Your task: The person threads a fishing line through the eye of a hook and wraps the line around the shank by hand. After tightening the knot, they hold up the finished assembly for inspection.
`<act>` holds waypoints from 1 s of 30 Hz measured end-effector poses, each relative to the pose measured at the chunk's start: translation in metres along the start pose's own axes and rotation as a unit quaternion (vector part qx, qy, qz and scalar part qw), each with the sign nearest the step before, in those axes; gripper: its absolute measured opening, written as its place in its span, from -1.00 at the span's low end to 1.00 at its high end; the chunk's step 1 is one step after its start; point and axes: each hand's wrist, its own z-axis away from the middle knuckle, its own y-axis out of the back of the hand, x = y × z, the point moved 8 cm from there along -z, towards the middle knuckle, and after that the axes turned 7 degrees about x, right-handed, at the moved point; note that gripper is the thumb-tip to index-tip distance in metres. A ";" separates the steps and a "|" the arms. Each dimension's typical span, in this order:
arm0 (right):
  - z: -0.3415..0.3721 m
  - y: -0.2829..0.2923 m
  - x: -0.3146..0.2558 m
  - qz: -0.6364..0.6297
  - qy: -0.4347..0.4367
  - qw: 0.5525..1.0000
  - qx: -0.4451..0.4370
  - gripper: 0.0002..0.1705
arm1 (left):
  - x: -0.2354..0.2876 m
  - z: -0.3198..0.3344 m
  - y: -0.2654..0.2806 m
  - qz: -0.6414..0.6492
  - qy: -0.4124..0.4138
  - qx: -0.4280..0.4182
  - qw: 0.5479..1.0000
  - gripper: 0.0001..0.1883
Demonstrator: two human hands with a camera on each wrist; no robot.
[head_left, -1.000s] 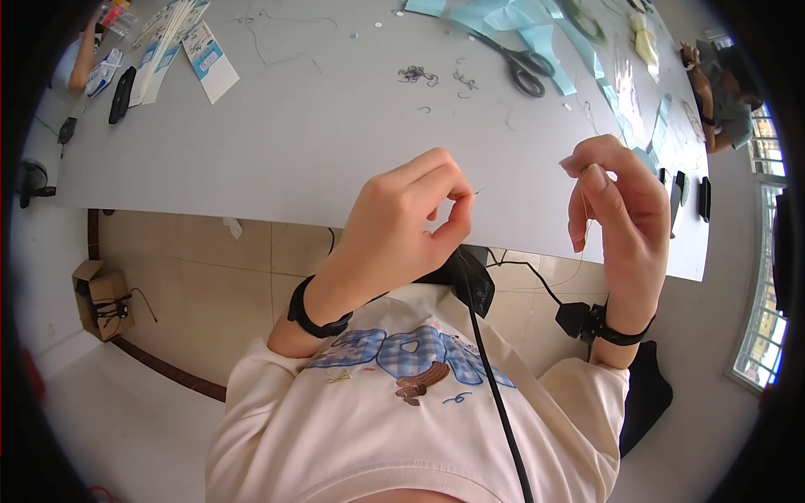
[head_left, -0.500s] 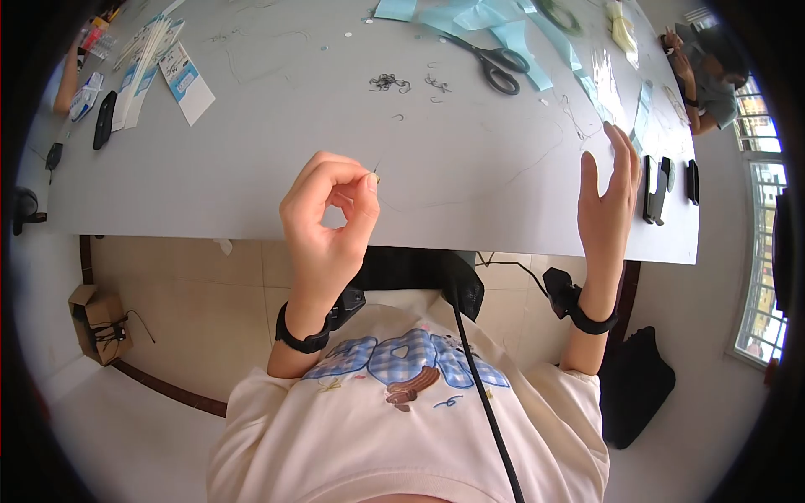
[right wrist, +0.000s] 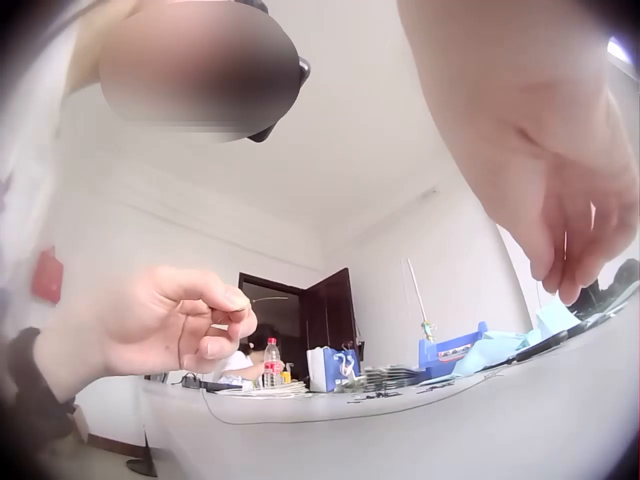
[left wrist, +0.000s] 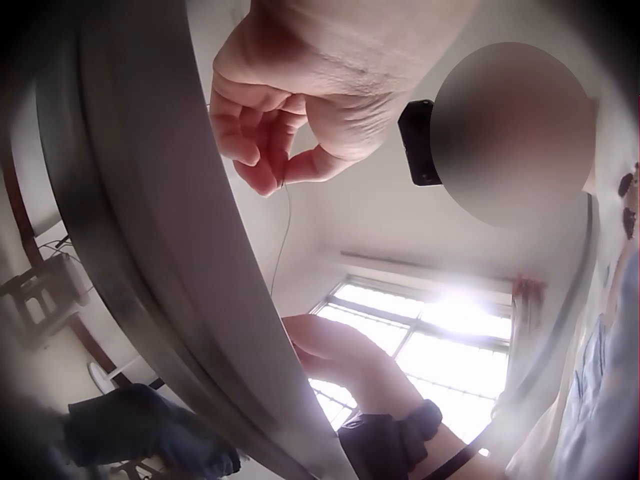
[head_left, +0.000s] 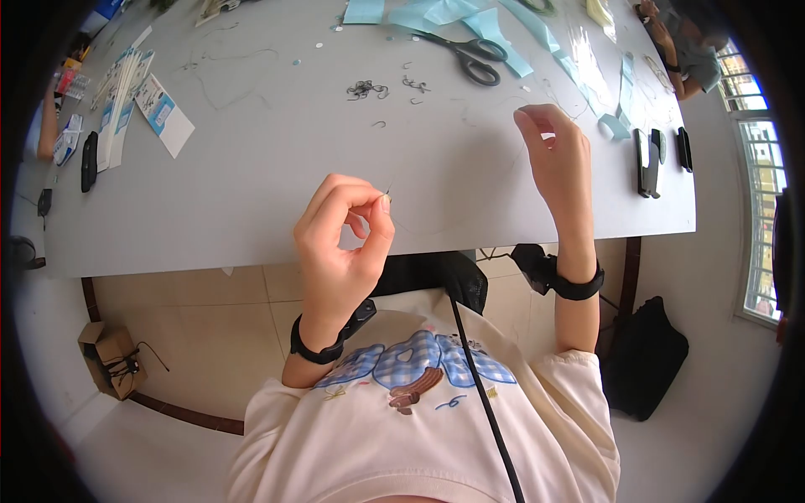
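Right now, my left hand [head_left: 325,241] pinches a thin line [left wrist: 288,228] between curled thumb and finger, a wispy tip poking past them. Well apart from it, my right hand [head_left: 559,158] has its fingertips drawn together; I cannot tell whether they grip the line. Beyond both hands, dark hooks [head_left: 362,90] and scissors [head_left: 462,52] lie on the surface [head_left: 210,210].

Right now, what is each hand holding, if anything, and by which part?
The left hand pinches a thin piece, one end poking out past the fingertips. Whether the right hand grips anything can't be told.
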 end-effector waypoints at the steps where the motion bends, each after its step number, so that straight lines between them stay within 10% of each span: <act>1: -0.003 0.000 0.000 -0.006 0.003 1.000 0.005 -0.74 | 0.002 -0.001 -0.001 -0.002 -0.006 -0.007 1.000 -0.95; 9: 0.021 0.030 -0.069 -0.155 0.066 0.982 -0.089 -0.82 | 0.011 -0.010 -0.008 -0.035 -0.036 -0.081 0.995 -0.91; 30: 0.056 0.026 -0.110 -0.059 0.201 0.966 -0.151 -0.90 | 0.018 0.007 -0.034 -0.043 -0.035 -0.228 0.972 -0.88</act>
